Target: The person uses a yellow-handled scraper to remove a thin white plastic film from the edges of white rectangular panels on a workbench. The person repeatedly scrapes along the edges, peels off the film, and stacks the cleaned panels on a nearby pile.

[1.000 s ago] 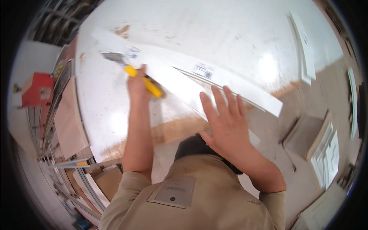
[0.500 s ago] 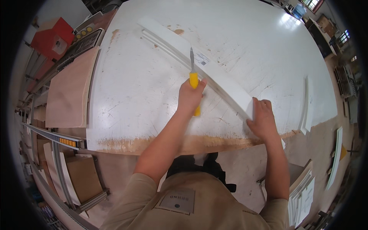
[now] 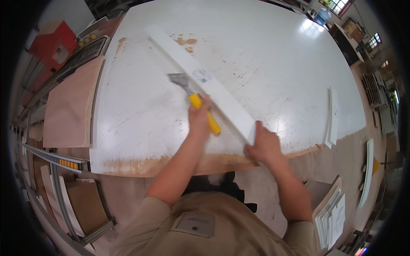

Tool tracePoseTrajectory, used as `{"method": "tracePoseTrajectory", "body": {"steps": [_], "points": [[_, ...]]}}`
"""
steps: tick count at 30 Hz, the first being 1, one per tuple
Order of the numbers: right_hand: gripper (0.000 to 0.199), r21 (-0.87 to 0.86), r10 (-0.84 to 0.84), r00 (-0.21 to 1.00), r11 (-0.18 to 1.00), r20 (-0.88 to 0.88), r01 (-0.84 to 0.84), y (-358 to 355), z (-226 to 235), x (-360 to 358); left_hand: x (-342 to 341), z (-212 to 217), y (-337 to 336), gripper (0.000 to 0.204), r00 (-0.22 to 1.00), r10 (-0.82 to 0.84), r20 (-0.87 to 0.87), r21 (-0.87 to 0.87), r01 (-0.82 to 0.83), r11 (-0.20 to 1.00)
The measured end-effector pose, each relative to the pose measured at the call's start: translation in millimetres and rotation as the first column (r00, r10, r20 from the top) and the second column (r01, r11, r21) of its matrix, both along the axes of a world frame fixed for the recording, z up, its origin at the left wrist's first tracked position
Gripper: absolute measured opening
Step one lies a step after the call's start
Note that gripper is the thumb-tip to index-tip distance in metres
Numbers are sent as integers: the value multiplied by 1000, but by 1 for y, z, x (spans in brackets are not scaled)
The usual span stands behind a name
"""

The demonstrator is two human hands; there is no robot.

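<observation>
A long white board lies diagonally over the worn white tabletop, its far end toward the upper left. A label sits on its upper face. My left hand is closed around the yellow handle of a scraper; its wide grey blade shows side-on, beside the board's left long edge. My right hand grips the board's near end, thumb on the left side and fingers over the right. The undersides of the board and of my right fingers are hidden.
Narrow white strips lie at the table's right edge. A pinkish panel stands along the left side, with a red box-like thing behind it. White panels lean at the lower right. A metal rail runs at the lower left.
The board and my right hand have shifted left and slightly nearer. The scraper has turned from edge-on, pointing straight ahead, to flat, pointing left. My left hand has moved left and down.
</observation>
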State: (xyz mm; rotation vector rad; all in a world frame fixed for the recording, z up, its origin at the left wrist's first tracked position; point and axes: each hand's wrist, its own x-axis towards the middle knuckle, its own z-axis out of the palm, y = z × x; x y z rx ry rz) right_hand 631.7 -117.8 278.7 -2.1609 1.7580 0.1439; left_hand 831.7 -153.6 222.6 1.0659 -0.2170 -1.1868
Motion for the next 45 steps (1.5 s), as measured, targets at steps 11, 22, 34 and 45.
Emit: {"method": "tracePoseTrajectory", "body": {"steps": [11, 22, 34, 45], "points": [[58, 36, 39, 924, 998, 380, -56, -19, 0, 105, 140, -52, -38, 29, 987, -153, 40, -179, 157, 971], [59, 32, -67, 835, 998, 546, 60, -37, -2, 82, 88, -12, 22, 56, 989, 7, 147, 28, -11, 1000], [51, 653, -604, 282, 746, 745, -131, 4, 5, -121, 31, 46, 181, 21, 853, 66, 518, -81, -28, 996], [46, 686, -690, 99, 724, 717, 74, 31, -71, -327, -259, 52, 218, 22, 834, -444, 327, -66, 488, 870]]}}
